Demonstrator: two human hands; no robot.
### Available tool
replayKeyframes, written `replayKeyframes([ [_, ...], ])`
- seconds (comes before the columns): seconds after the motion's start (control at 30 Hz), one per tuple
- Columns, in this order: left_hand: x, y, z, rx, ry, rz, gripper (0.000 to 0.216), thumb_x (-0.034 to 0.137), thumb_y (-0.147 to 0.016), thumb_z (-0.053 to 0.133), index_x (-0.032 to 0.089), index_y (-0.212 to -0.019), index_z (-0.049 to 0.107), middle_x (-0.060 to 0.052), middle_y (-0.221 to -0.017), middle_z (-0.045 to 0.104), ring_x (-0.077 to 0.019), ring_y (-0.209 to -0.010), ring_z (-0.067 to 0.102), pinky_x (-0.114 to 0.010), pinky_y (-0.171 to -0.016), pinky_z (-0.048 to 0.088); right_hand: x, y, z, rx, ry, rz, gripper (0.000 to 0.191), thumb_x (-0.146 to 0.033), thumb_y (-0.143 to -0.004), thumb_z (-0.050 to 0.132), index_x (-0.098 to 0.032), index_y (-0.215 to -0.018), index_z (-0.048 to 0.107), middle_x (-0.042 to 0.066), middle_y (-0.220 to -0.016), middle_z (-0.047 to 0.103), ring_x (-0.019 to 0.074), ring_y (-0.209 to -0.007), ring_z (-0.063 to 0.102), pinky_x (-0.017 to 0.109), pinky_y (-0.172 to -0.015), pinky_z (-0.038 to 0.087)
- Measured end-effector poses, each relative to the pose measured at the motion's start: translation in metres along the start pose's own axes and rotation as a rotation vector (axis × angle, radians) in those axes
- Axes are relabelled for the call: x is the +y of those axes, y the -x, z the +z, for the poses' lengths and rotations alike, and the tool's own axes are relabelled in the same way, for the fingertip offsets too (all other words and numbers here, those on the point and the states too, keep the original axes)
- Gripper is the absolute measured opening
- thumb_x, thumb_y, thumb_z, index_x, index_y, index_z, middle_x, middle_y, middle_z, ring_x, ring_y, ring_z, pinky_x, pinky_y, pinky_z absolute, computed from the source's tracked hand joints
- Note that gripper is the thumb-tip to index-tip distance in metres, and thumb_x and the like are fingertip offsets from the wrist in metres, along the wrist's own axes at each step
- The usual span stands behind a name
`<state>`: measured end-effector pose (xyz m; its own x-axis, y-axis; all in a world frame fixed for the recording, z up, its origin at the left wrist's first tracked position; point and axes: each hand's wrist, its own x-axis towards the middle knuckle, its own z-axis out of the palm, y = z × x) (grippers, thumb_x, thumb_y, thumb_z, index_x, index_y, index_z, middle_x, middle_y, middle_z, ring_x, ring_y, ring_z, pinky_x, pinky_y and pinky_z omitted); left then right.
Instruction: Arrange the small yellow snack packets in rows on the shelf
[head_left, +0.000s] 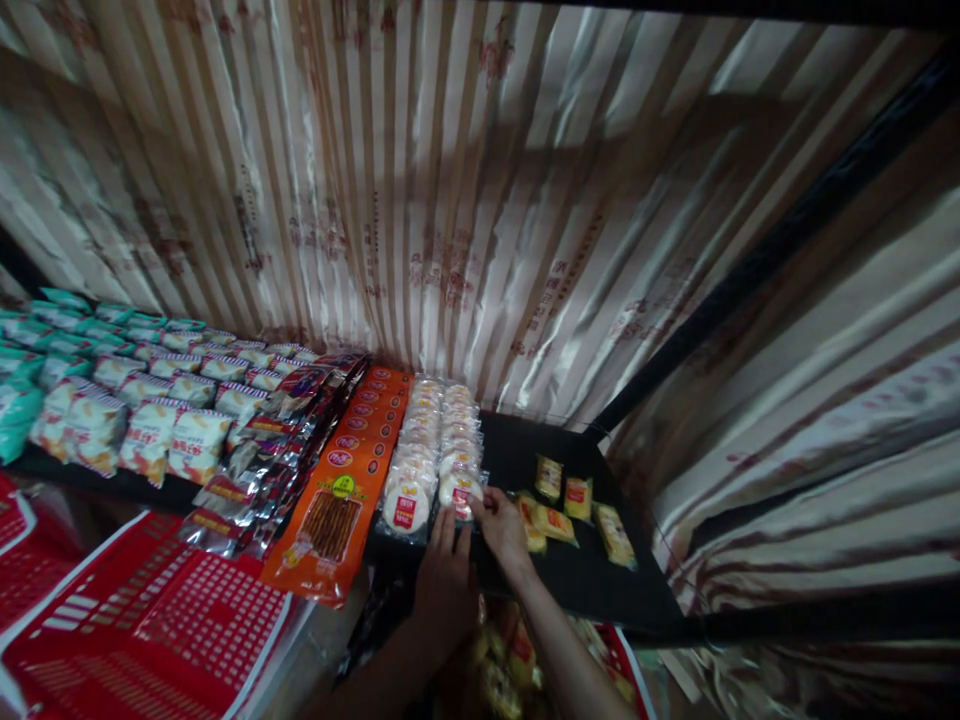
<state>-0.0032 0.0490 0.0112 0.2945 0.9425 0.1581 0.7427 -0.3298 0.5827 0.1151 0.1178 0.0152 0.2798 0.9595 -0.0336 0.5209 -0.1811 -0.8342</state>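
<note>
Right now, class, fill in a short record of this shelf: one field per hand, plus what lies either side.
Surface: black shelf
Left hand: fingers stretched out at the front of the round cake packets
Right hand: touching the front packet of the right row
Left of the rows: orange packets
Right of the rows: small yellow packets

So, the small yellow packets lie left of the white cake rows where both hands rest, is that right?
Not quite: in the head view the small yellow packets lie right of the white cake rows; the left hand and right hand are there.
</note>
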Motion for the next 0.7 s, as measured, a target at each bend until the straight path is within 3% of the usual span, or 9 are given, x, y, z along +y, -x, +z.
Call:
replayKeyframes([
  [0.27, -0.007, -0.008, 0.014, 0.044, -0.039, -0.047, 0.049, 0.009, -0.079, 0.035, 0.003, -0.125, 0.047, -0.019, -0.142, 0.032, -0.0285, -0.134, 0.022, -0.045, -0.107, 0.032, 0.002, -0.001, 0.010, 0.086, 0.018, -0.045, 0.045, -0.042, -0.070, 0.053, -0.012, -0.104, 0.056, 0.011, -0.089, 0.066, 0.0167, -0.059, 0.060, 0.030, -0.061, 0.048],
  [0.7, -0.023, -0.019, 0.035, 0.199, -0.192, 0.069, 0.048, 0.006, -0.080, 0.035, -0.002, -0.126, 0.042, -0.025, -0.138, 0.035, -0.0313, -0.134, 0.021, -0.047, -0.102, 0.038, 0.009, -0.002, 0.023, 0.151, -0.018, -0.128, 0.038, -0.039, -0.076, 0.049, -0.013, -0.103, 0.059, 0.011, -0.092, 0.061, 0.0161, -0.064, 0.060, 0.031, -0.064, 0.051],
])
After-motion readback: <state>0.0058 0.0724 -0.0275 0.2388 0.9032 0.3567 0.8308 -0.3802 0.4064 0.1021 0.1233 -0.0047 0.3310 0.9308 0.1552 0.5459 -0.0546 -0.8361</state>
